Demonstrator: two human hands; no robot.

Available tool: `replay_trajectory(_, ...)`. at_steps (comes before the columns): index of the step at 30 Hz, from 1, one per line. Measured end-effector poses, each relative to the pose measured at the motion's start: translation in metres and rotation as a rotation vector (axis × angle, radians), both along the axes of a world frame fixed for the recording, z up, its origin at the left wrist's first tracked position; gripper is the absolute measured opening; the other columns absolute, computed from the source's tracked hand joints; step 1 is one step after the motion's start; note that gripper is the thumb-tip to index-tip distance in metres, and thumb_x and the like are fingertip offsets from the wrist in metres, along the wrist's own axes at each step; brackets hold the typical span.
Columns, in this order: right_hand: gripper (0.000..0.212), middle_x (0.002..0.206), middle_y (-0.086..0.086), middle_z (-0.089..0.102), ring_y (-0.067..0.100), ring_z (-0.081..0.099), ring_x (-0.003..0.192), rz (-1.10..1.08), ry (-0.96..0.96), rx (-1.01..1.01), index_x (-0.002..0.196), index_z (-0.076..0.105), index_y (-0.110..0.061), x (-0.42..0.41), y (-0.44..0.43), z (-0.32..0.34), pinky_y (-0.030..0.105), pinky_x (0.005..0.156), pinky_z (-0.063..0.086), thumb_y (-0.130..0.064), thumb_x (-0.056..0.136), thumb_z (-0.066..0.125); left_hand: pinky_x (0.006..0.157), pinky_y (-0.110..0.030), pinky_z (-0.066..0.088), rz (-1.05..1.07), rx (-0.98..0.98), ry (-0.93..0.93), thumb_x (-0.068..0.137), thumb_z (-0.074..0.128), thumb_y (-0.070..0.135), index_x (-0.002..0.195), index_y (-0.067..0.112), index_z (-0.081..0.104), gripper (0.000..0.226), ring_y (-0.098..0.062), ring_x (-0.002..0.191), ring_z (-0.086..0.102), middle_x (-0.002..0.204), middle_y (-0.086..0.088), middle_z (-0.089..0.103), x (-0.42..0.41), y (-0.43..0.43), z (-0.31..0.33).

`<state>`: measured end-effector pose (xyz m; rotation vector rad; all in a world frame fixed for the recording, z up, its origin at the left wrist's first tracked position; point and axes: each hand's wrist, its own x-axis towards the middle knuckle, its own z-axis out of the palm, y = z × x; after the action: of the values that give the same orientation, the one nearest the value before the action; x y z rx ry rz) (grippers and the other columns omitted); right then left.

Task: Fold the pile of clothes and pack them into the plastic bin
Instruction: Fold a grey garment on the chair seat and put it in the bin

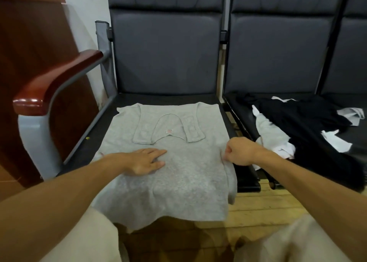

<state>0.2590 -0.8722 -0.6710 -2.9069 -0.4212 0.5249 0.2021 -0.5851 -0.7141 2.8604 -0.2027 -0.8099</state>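
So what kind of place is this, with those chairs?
Probably a waiting room or hall, not a home: joined dark padded seats stand in a row, with a wooden armrest and a wooden plank floor.

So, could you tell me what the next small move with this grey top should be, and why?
Probably fold the right edge over toward the middle: the right hand pinches the side edge of the grey top, while the left hand lies flat near its centre, pinning it.

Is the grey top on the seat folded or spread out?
Mostly spread: grey top lies flat, only its straps folded down, hem overhanging the seat.
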Motion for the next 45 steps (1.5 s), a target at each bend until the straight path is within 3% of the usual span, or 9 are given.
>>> replay_trajectory(5, 0.028, 0.077, 0.002, 0.056, 0.022, 0.056, 0.083, -0.272, -0.053, 0.471, 0.073, 0.056, -0.012, 0.008, -0.017, 0.007, 0.029, 0.067, 0.045, -0.021, 0.099, 0.052, 0.118, -0.048, -0.003, 0.028, 0.096, -0.015, 0.095, 0.012, 0.063, 0.152, 0.038, -0.003, 0.064, -0.014, 0.148, -0.002, 0.162, 0.007, -0.006, 0.008, 0.008, -0.004)
replay_trajectory(10, 0.012, 0.094, 0.012, 0.055, 0.029, 0.055, 0.086, -0.301, -0.213, 0.182, 0.099, 0.048, -0.008, 0.018, -0.028, -0.001, 0.036, 0.066, 0.051, -0.019, 0.097, 0.052, 0.117, -0.052, -0.004, 0.092, 0.137, -0.081, 0.095, 0.008, 0.063, 0.154, 0.029, 0.004, 0.067, -0.014, 0.148, 0.003, 0.162, 0.008, 0.001, 0.014, 0.011, -0.002)
replay_trajectory(18, 0.013, 0.085, -0.007, 0.067, 0.012, 0.064, 0.084, 0.268, -0.175, 0.202, 0.087, 0.068, -0.025, -0.015, 0.009, 0.010, 0.019, 0.074, 0.050, -0.012, 0.087, 0.064, 0.077, -0.019, 0.041, -0.138, -0.279, -0.446, 0.093, 0.057, 0.021, 0.105, 0.024, 0.054, 0.012, -0.008, 0.089, 0.048, 0.097, 0.014, 0.049, -0.021, -0.025, 0.029)
replay_trajectory(25, 0.026, 0.100, 0.000, 0.072, 0.019, 0.062, 0.097, 0.530, -0.213, -0.114, 0.104, 0.074, -0.022, -0.041, 0.039, 0.008, 0.033, 0.086, 0.049, -0.032, 0.094, 0.052, 0.117, -0.035, 0.016, -0.291, -0.024, -0.082, 0.098, 0.044, 0.048, 0.153, 0.029, 0.015, 0.065, -0.016, 0.141, 0.013, 0.155, 0.005, 0.010, -0.054, -0.004, 0.026)
replay_trajectory(29, 0.076, 0.149, -0.001, 0.040, 0.019, 0.037, 0.135, 0.549, 0.104, -0.186, 0.153, 0.022, -0.026, -0.041, 0.039, 0.001, 0.029, 0.108, 0.030, -0.061, 0.091, 0.048, 0.117, -0.033, -0.006, -0.262, 0.020, -0.030, 0.099, 0.027, 0.054, 0.152, 0.033, -0.010, 0.067, -0.012, 0.146, -0.016, 0.159, 0.011, -0.018, -0.051, 0.005, 0.018)
replay_trajectory(34, 0.111, 0.159, -0.003, -0.024, 0.018, -0.010, 0.149, 0.579, 0.181, -0.321, 0.149, -0.023, -0.032, -0.038, 0.038, -0.013, 0.041, 0.122, 0.005, -0.064, 0.082, 0.059, 0.118, -0.035, -0.005, -0.158, 0.035, -0.080, 0.099, 0.022, 0.056, 0.149, 0.036, -0.017, 0.067, -0.013, 0.147, -0.012, 0.160, 0.004, -0.018, -0.027, 0.018, 0.001)
replay_trajectory(39, 0.078, 0.158, -0.001, 0.018, 0.019, 0.031, 0.139, 0.535, 0.013, -0.079, 0.153, 0.011, -0.024, -0.030, 0.038, -0.012, 0.031, 0.111, 0.028, -0.049, 0.093, 0.054, 0.118, -0.035, 0.016, -0.080, 0.022, -0.229, 0.097, 0.036, 0.055, 0.153, 0.024, 0.009, 0.070, -0.018, 0.145, 0.016, 0.159, 0.003, 0.010, -0.008, 0.020, 0.000)
replay_trajectory(42, 0.045, 0.128, -0.002, 0.042, 0.016, 0.049, 0.101, 0.511, -0.160, -0.042, 0.125, 0.040, -0.022, -0.025, 0.037, -0.006, 0.029, 0.083, 0.040, -0.042, 0.091, 0.060, 0.093, -0.028, 0.037, -0.114, -0.067, -0.464, 0.091, 0.056, 0.046, 0.127, 0.020, 0.043, 0.046, -0.016, 0.111, 0.042, 0.122, 0.003, 0.040, -0.014, 0.005, 0.017)
replay_trajectory(45, 0.012, 0.104, -0.003, 0.057, 0.018, 0.055, 0.095, 0.460, -0.207, -0.019, 0.094, 0.052, -0.025, -0.018, 0.035, -0.005, 0.032, 0.079, 0.047, -0.033, 0.091, 0.060, 0.076, -0.028, 0.042, -0.115, -0.258, -0.322, 0.084, 0.063, 0.055, 0.100, 0.020, 0.048, 0.041, -0.015, 0.090, 0.046, 0.099, 0.006, 0.047, -0.029, -0.010, 0.025)
